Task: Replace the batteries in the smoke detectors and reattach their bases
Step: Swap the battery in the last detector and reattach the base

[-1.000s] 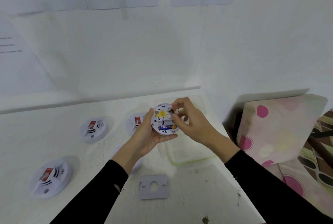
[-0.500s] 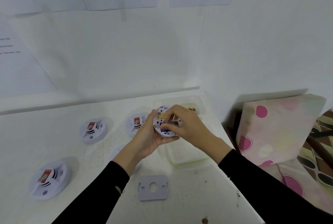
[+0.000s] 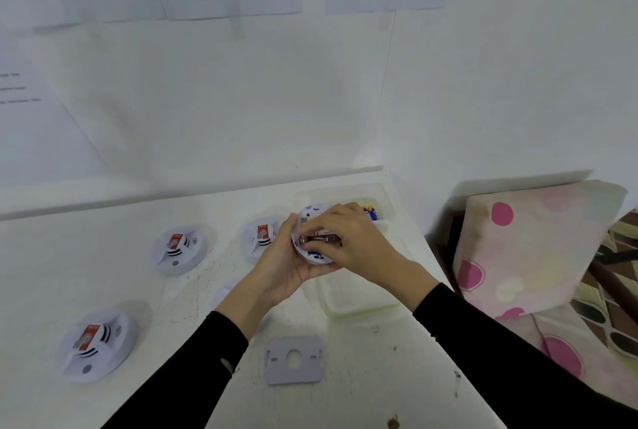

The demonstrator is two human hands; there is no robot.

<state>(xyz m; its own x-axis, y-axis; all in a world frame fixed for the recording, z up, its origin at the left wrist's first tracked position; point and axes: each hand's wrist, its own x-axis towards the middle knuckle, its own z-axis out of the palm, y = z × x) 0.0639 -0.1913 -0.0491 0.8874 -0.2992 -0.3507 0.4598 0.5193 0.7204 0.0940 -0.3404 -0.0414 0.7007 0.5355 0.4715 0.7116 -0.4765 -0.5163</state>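
Nearest, below both wrists, flat on the tabletop (image 3: 373, 380): grey base (image 3: 294, 359). Above that, cupping the open-backed smoke detector (image 3: 310, 214) in the left hand (image 3: 281, 268), fingers curled round its rim. Pinching a battery (image 3: 319, 239) with the right hand (image 3: 350, 244), laid across the detector's back. Under the right hand, a clear lid (image 3: 359, 302). Just beyond its fingers, a clear tub (image 3: 386, 197) with spare batteries (image 3: 371, 213). Left of the left hand, other detectors (image 3: 179, 249), face up.

3 smoke detectors (image 3: 98, 342) (image 3: 179, 249) (image 3: 260, 237) on the table (image 3: 362, 377), 1 held detector (image 3: 312, 212), 1 pinched battery (image 3: 319, 239), 1 grey base plate (image 3: 293, 359), 2 clear containers (image 3: 386, 194) (image 3: 359, 308), 2 hands (image 3: 283, 270) (image 3: 355, 242).
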